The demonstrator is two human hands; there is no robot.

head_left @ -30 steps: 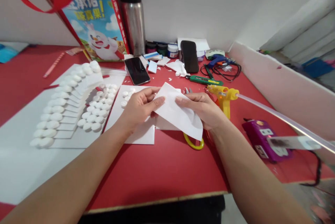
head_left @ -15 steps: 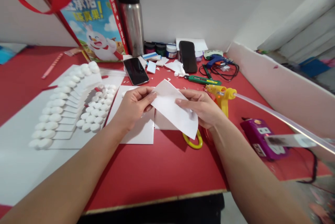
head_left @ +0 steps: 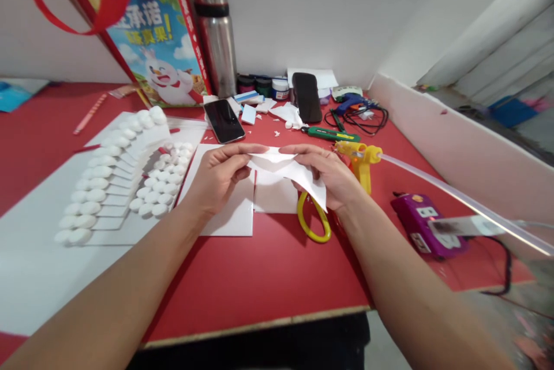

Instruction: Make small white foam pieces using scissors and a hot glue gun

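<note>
White paper between left hand and right hand above table

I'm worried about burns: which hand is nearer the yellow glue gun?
Right. The right hand is just left of the yellow glue gun in the picture; the left hand is farther left, at the white paper's other side.

Left hand and right hand pinch bent white paper above red table; yellow glue gun near right hand.
</note>
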